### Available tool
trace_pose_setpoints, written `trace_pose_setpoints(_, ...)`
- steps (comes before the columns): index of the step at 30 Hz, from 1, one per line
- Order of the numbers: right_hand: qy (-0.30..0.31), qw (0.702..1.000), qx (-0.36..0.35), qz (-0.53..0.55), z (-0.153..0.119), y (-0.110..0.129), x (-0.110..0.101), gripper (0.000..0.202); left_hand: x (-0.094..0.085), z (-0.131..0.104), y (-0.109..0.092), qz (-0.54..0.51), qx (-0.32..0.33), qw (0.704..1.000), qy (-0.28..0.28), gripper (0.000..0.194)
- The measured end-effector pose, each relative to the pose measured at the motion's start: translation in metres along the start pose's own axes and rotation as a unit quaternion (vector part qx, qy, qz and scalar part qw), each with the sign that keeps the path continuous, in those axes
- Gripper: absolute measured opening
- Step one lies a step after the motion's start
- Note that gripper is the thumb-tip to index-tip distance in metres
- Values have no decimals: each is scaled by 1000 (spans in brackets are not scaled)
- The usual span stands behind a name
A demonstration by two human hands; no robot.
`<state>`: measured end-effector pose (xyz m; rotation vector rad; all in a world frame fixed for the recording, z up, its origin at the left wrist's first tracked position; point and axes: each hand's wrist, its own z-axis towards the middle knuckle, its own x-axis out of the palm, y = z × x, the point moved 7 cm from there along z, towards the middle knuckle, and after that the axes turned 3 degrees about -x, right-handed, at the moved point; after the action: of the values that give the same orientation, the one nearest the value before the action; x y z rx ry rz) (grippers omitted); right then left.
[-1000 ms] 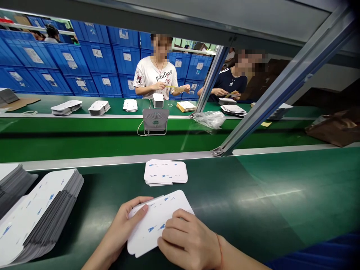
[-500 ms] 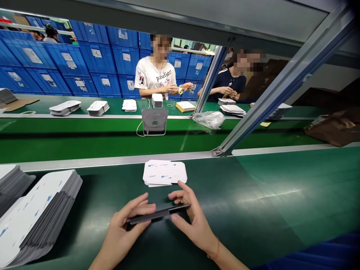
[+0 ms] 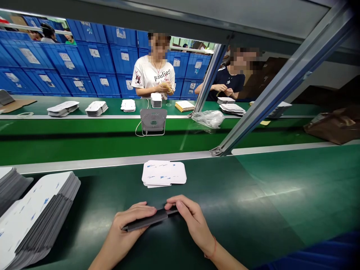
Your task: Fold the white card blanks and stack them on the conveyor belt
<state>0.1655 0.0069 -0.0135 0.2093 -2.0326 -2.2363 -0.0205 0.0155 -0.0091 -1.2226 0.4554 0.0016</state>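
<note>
A thin dark grey piece (image 3: pixel 153 220) is held nearly edge-on above the green work surface, low in the middle of the view. My left hand (image 3: pixel 126 227) wraps its left part, fingers on top and thumb underneath. At its right end my right hand (image 3: pixel 191 221) pinches it between thumb and fingers. Just beyond my hands lies a small pile of white sheets (image 3: pixel 164 173) with blue print and rounded corners. To the left stands a tall stack of white-topped grey pieces (image 3: pixel 47 210), beside another stack (image 3: pixel 12 187) at the left edge.
A metal post (image 3: pixel 270 90) slants up at the right from a rail (image 3: pixel 98 161). Beyond it are a green belt, a small grey fan (image 3: pixel 153 122), a clear plastic bag (image 3: pixel 208 119) and several stacks. Two people work across the belt, with blue crates (image 3: pixel 73 63) behind.
My left fingers have come down onto the dark piece. My right thumb and fingers have closed on its right end. Across the belt, the two people's hands have moved.
</note>
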Motion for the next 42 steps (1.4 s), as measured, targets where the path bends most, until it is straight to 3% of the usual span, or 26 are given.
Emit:
trace_pose_setpoints(5, -29, 1000, -8, 10, 3, -7, 2, 34, 5, -4, 9, -33, -73, 997, 14, 24)
trace_pose_setpoints(7, -42, 999, -33, -5, 4, -3, -3, 41, 3, -6, 12, -32, -140, 990, -14, 17)
trace_pose_setpoints(9, -61, 989, -99, -91, 3, 14, -11, 44, -2, -10, 17, -65, -237, 966, -75, 15)
trace_pose_setpoints(10, -64, 974, -151, -158, 0, 26, -13, 43, -3, -12, 19, -108, -288, 946, -103, 21)
trace_pose_setpoints(12, -41, 916, -272, -293, -10, 54, -7, 35, 4, -15, 23, -227, -373, 891, -125, 37)
trace_pose_setpoints(14, 9, 847, -381, -372, -24, 73, 9, 22, 16, -14, 22, -335, -425, 834, -106, 50)
trace_pose_setpoints(16, 44, 799, -438, -409, -34, 79, 24, 12, 25, -12, 21, -391, -457, 794, -86, 54)
trace_pose_setpoints(19, 63, 770, -459, -439, -35, 74, 39, 14, 32, -12, 21, -417, -483, 766, -76, 54)
trace_pose_setpoints(23, 80, 750, -475, -454, -31, 68, 46, 25, 35, -17, 23, -406, -505, 758, -78, 54)
trace_pose_setpoints(28, 109, 733, -487, -463, -32, 68, 46, 29, 37, -16, 23, -385, -480, 788, -34, 64)
trace_pose_setpoints(30, 119, 731, -471, -479, -34, 62, 47, 31, 33, -13, 26, -343, -461, 818, -27, 68)
trace_pose_setpoints(32, 133, 735, -442, -497, -34, 53, 48, 30, 26, -8, 31, -255, -425, 868, -18, 71)
trace_pose_setpoints(35, 170, 765, -374, -496, -33, 34, 50, 21, 13, -1, 31, -81, -310, 947, 1, 66)
trace_pose_setpoints(37, 193, 797, -315, -478, -29, 22, 49, 17, 5, 0, 19, 57, -192, 980, 1, 49)
trace_pose_setpoints(39, 214, 825, -257, -456, -24, 13, 48, 15, 2, -4, 3, 194, -79, 978, 5, 25)
trace_pose_setpoints(42, 248, 851, -182, -425, -16, 5, 48, 13, 15, -16, -9, 270, -13, 955, 121, 14)
